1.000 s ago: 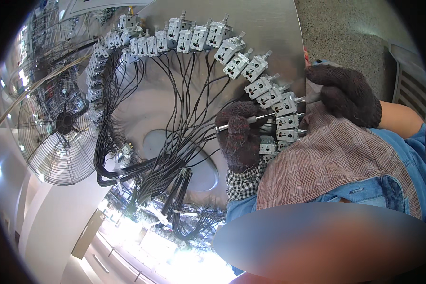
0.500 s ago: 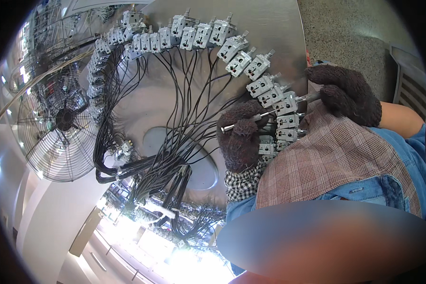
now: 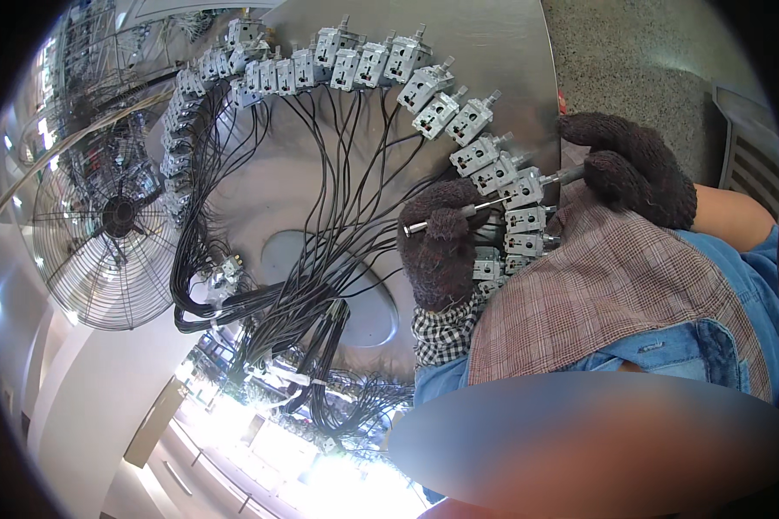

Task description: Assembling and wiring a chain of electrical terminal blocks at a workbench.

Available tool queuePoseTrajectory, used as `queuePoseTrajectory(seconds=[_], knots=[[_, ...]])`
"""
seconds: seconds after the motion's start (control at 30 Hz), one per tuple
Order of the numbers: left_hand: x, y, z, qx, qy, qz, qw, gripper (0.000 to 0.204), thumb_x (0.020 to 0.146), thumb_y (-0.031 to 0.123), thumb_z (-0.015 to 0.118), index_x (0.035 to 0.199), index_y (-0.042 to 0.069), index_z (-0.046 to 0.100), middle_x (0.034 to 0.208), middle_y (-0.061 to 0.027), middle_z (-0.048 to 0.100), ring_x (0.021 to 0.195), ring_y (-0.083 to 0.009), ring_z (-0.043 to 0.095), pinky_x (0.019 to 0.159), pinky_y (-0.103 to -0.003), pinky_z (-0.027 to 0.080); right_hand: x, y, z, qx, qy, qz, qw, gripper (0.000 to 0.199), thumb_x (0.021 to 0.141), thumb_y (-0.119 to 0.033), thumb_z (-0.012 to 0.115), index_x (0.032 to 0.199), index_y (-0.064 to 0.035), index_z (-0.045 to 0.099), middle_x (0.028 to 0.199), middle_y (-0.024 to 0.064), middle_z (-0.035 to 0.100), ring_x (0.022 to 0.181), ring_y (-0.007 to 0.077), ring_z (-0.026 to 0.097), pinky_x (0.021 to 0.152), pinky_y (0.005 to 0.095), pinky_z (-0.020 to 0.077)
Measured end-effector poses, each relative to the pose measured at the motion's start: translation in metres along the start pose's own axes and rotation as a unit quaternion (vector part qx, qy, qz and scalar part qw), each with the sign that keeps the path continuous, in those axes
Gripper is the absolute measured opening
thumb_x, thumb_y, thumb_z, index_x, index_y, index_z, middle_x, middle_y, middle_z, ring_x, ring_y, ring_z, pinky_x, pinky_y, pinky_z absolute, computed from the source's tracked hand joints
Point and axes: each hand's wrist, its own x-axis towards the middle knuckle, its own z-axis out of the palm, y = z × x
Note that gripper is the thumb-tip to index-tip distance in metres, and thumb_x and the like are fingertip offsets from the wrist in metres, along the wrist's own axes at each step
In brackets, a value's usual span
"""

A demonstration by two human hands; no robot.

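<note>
Both of my hands wear dark brown knitted gloves. My left hand (image 3: 439, 246) is closed around a slim screwdriver (image 3: 470, 210), its thin metal shaft reaching to the face of a grey metal switch block (image 3: 523, 189). At the other side of that block, my right hand (image 3: 639, 171) pinches a short grey tool or handle (image 3: 569, 176) lined up with the block's protruding stem; its exact kind is hidden by the glove. Neighbouring blocks (image 3: 524, 220) of the same type lie just below, close to my apron.
More blocks (image 3: 370, 65) curve round the metal table (image 3: 485, 52), with black cables (image 3: 329, 164) running from them into a thick bundle. A round wire-guarded fan (image 3: 117, 216) stands at the left. The table's right edge borders a speckled floor (image 3: 632, 60).
The screwdriver has shifted very slightly up and towards the block, and its angle is a little flatter. My right hand has moved only slightly, still on its tool.
</note>
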Motion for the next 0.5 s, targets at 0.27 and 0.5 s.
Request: queuePoseTrajectory(seconds=[0.27,0.5], knots=[[0.003,-0.004,-0.005,0.059,-0.049,0.037,0.996,0.046,0.084,0.034,0.067,0.092,-0.011,0.059,0.095,-0.0186,0.061,0.088,-0.0301,0.065,0.075,-0.041,0.059,0.003,0.009,0.004,-0.074,0.034,-0.103,0.991,0.038,0.093,-0.017,0.055,0.128,-0.0013,0.05,0.079,0.0085,0.062,0.059,0.0126,0.058,0.055,0.0278,0.0487],[0.001,0.0,-0.005,0.039,-0.059,0.05,0.996,0.042,0.083,0.031,0.069,0.091,-0.009,0.058,0.095,-0.0198,0.061,0.09,-0.0308,0.064,0.075,-0.041,0.059,0.0,-0.006,-0.002,-0.048,-0.015,-0.032,0.998,0.04,0.093,-0.018,0.056,0.129,-0.0021,0.049,0.076,0.008,0.062,0.063,0.014,0.061,0.058,0.0296,0.0497]])
